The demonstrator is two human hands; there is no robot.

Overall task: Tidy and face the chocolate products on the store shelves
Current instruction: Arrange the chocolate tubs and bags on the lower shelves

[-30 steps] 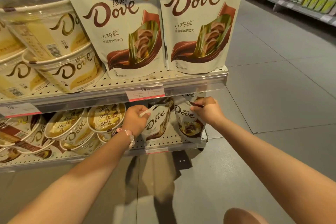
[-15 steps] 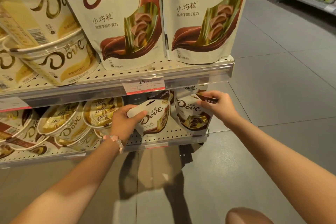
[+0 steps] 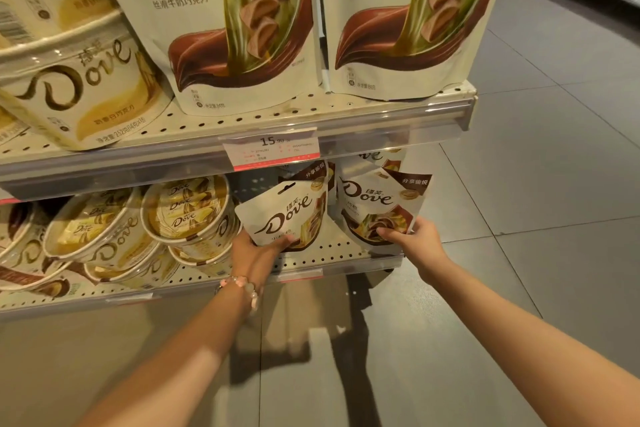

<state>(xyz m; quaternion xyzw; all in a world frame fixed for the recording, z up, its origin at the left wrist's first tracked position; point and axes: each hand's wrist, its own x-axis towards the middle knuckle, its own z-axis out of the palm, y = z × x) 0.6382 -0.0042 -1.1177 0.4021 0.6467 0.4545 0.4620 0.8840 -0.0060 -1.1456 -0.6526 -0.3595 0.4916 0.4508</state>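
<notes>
At the perforated lower shelf (image 3: 332, 255) front edge, the left hand (image 3: 254, 255) pinched one glossy pouch (image 3: 287, 217) by its bottom; the right hand (image 3: 415, 243) pinched the neighbouring pouch (image 3: 375, 204). Bare floor (image 3: 519, 218) lay rightward.

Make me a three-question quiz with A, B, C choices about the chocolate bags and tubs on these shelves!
1. Where do the round clear-lidded Dove tubs on the lower shelf sit?
A. Left of the small pouches
B. Right of them
C. On the floor

2. How many small white Dove pouches are being held?
A. None
B. One
C. Two

3. How is the left hand holding its small white pouch?
A. By its bottom edge
B. By its top hole
C. Not touching

Answers: 1 A, the tubs lie left of both pouches. 2 C, the right hand holds the second pouch too. 3 A, its grip is at the pouch's bottom.
</notes>
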